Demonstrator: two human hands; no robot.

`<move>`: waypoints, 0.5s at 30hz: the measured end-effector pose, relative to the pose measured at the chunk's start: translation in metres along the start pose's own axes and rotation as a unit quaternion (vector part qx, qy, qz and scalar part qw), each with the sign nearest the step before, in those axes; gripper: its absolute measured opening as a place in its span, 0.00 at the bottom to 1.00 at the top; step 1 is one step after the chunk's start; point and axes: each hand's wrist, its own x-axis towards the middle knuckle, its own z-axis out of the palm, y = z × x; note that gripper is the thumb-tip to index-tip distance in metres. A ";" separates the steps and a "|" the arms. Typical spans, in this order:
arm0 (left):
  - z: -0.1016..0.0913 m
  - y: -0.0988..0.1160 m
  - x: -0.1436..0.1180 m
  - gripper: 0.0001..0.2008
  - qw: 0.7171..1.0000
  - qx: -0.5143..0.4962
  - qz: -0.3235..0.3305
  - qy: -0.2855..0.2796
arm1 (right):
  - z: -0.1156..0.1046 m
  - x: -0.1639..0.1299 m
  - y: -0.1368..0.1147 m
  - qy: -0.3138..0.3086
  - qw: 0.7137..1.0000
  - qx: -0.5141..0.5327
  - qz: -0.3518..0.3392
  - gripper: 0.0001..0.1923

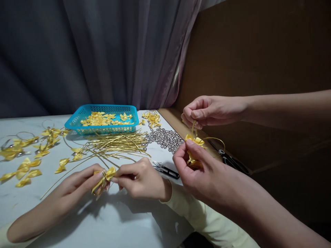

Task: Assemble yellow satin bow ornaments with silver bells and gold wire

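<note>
My left hand (80, 184) is closed, pinching a yellow ribbon bow (110, 173) with a gold cord looped round its middle. My right hand (144, 179) is closed too, its thumb and forefinger on the right-hand edge of that same bow. The inner fingers of both hands are partly hidden. Both hands are just above the white table (116, 224), in front of a bundle of gold cords (119, 143). Small thread snips (167, 170) with black handles lie just beyond my right hand.
A co-worker's hands (204, 172) work at the right on another yellow bow (195, 141) and gold cord. A blue basket (100, 129) holds yellow bows. Silver beads (165, 139) lie in a pile. Scissors (234, 162) rest at the right; loose bows (26, 168) lie left.
</note>
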 end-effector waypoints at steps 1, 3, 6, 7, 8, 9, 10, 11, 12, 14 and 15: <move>0.000 0.000 0.000 0.13 1.000 0.002 0.001 -0.001 | 0.000 0.000 0.000 -0.007 1.000 -0.011 -0.015 0.10; 0.000 -0.001 0.000 0.13 1.000 0.004 -0.004 0.002 | 0.001 0.000 0.001 -0.018 0.998 -0.037 -0.048 0.11; 0.001 -0.003 0.000 0.14 1.000 -0.003 -0.014 0.008 | 0.002 0.000 0.002 -0.017 0.996 -0.053 -0.065 0.11; 0.001 -0.005 -0.001 0.14 1.000 -0.004 -0.016 0.008 | 0.002 0.000 0.003 -0.016 0.996 -0.056 -0.065 0.11; 0.001 -0.006 -0.002 0.14 1.000 -0.004 -0.016 0.007 | 0.002 0.000 0.004 -0.015 0.996 -0.057 -0.065 0.11; 0.001 -0.006 -0.002 0.14 1.000 -0.001 -0.017 0.002 | 0.002 -0.001 0.004 -0.013 0.996 -0.058 -0.063 0.11; 0.000 -0.007 -0.002 0.14 1.000 0.002 -0.016 -0.001 | 0.002 -0.001 0.005 -0.012 0.996 -0.058 -0.062 0.11; 0.000 -0.007 -0.003 0.13 1.000 0.004 -0.016 -0.004 | 0.003 -0.001 0.005 -0.010 0.997 -0.057 -0.059 0.11; 0.000 -0.007 -0.003 0.13 1.000 0.006 -0.015 -0.004 | 0.003 -0.001 0.006 -0.010 0.997 -0.055 -0.057 0.11; 0.000 -0.007 -0.002 0.13 1.000 0.005 -0.009 -0.004 | 0.003 -0.001 0.006 -0.013 0.997 -0.049 -0.055 0.11; 0.000 -0.006 -0.001 0.13 1.000 0.003 -0.007 -0.003 | 0.003 -0.001 0.007 -0.014 0.997 -0.045 -0.055 0.11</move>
